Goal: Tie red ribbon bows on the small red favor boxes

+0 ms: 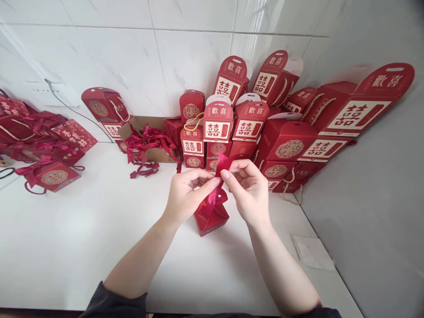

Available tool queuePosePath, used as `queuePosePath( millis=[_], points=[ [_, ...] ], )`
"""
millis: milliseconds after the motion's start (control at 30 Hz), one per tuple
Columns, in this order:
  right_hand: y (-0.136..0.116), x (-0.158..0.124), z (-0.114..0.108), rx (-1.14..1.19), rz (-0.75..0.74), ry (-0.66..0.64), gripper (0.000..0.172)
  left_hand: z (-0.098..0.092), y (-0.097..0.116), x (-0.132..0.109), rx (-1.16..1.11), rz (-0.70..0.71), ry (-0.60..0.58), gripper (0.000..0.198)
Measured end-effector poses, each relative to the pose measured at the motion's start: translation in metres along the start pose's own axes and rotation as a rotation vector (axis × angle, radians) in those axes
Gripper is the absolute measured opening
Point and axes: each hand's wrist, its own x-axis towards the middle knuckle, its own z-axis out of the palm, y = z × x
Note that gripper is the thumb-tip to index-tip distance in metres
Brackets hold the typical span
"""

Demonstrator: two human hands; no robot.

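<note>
A small red box (213,221) sits on the white table, with a glossy red ribbon (222,164) rising from its top. My left hand (190,194) pinches the ribbon from the left between thumb and fingers. From the right, my right hand (250,190) pinches the same ribbon, its fingertips close to those of my left hand. A ribbon loop hangs just above the box, below both hands. The ribbon's pointed upper end stands up past my fingertips.
Behind my hands, stacked red boxes (218,123) line the tiled wall. A cardboard box (159,154) of ribbons stands left of them. More red boxes (56,176) are at the far left. A white tissue (312,251) lies at the right, near the grey wall.
</note>
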Motion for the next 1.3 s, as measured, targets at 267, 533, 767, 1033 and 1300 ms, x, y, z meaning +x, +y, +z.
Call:
queuePosePath(
  millis=[267,533,767,1033,1300],
  points=[
    [0.001,0.0,-0.001,-0.013,-0.01,0.055,0.02,0.0,-0.001,0.0,-0.004,-0.032,-0.096,0.015],
    [-0.002,0.001,-0.003,-0.031,-0.019,0.018,0.018,0.002,-0.003,-0.001,0.027,0.003,-0.117,0.018],
    [-0.01,0.003,-0.012,-0.089,-0.045,-0.08,0.013,-0.021,-0.01,0.014,0.145,0.17,-0.259,0.021],
    [-0.025,0.014,-0.008,0.007,-0.159,-0.013,0.011,-0.047,-0.056,0.032,0.232,0.009,-0.959,0.08],
    [-0.019,0.013,-0.001,0.013,-0.202,0.012,0.012,-0.041,-0.108,0.027,-0.096,-0.087,-0.969,0.057]
  ],
)
